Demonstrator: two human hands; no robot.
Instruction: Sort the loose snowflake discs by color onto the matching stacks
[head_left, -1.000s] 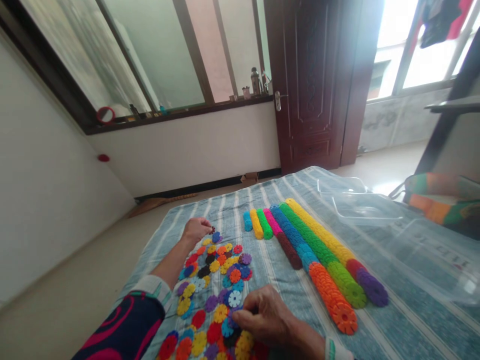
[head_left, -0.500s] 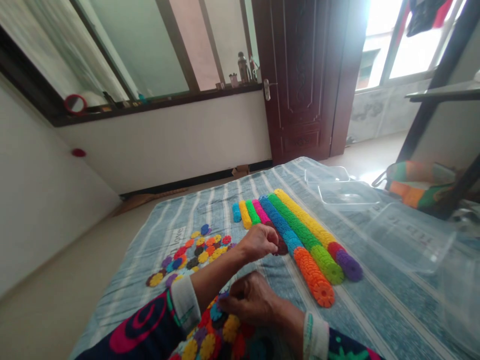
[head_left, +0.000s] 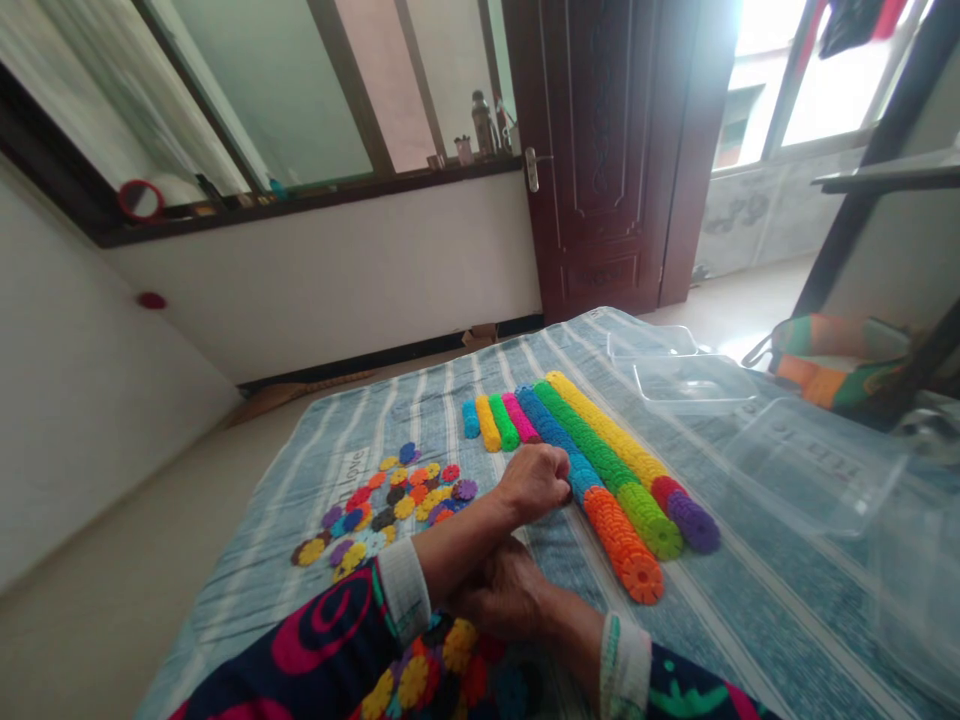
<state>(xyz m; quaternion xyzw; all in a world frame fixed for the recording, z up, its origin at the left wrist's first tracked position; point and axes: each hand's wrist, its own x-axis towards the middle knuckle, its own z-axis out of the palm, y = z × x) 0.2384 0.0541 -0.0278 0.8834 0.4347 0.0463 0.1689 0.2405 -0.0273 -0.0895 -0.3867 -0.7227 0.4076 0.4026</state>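
Transparent boxes (head_left: 821, 465) lay right; left hand (head_left: 536, 475) was beside the blue roll (head_left: 547, 418), right hand (head_left: 510, 595) near discs (head_left: 412, 682); either grip, I couldn't tell.

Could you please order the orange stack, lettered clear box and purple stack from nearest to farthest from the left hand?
1. Orange stack, lower right of the left hand.
2. Purple stack, farther right.
3. Lettered clear box, farthest right.

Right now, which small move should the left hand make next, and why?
Perhaps the left hand should press gently against the near end of the pink row, since it covers that row's near part, beside the blue row.
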